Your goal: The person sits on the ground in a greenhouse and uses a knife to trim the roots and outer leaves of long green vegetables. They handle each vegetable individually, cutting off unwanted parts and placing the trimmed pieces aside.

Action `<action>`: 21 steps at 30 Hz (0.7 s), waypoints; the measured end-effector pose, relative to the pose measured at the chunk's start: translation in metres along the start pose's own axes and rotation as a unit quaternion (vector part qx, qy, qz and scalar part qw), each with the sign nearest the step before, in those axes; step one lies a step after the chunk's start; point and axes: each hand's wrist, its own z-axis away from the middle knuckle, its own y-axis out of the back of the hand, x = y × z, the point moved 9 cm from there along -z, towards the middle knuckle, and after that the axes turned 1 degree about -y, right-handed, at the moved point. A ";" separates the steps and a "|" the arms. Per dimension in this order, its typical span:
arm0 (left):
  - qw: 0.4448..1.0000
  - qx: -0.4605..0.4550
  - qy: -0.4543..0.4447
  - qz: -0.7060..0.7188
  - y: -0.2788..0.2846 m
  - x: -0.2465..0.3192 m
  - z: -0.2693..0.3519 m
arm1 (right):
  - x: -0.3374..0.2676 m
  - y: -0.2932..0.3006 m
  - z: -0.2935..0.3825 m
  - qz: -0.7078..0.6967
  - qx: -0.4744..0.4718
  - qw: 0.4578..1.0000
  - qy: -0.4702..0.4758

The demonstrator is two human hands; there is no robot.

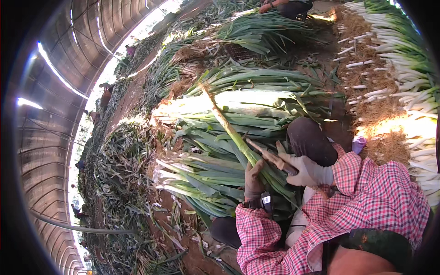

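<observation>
My left hand (253, 184), in a worn glove, grips a long green onion or leek (237, 139) by its green part. The stalk points up and away, its root end (203, 87) lying over a pile of others. My right hand (306, 171), also gloved, holds a narrow knife-like tool (273, 158). Its tip lies close to the stalk; whether they touch I cannot tell. Beneath the held stalk lie a large bundle of untrimmed leeks (237, 110) and a second bundle (196, 172), white ends to the left.
Trimmed white stalks (412, 79) line the right side, beside cut roots (385, 144). Heaped leaves (117, 172) cover the left ground. Another person's arm (273, 5) shows at the top. My knees (306, 139) flank the bundles. A curved pole (86, 228) juts in at lower left.
</observation>
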 end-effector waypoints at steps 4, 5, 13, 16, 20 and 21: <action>0.999 -0.020 -0.010 0.032 -0.007 0.002 0.013 | 0.002 -0.019 0.018 0.082 -0.082 0.992 -0.056; 0.998 -0.012 -0.015 0.066 -0.006 0.001 0.013 | 0.002 -0.021 0.022 0.096 -0.085 0.991 -0.042; 0.999 -0.010 0.002 0.038 0.022 -0.006 0.012 | -0.018 -0.031 0.012 0.155 -0.083 0.984 -0.039; 1.000 -0.004 -0.011 0.024 0.019 -0.005 0.010 | -0.015 -0.038 -0.011 0.176 -0.063 0.982 -0.037; 0.998 0.000 -0.055 -0.020 0.023 -0.003 0.007 | -0.037 -0.039 -0.047 0.189 -0.064 0.979 -0.040; 0.997 -0.006 -0.069 -0.040 0.022 0.000 0.007 | -0.047 -0.041 -0.057 0.207 -0.067 0.976 -0.020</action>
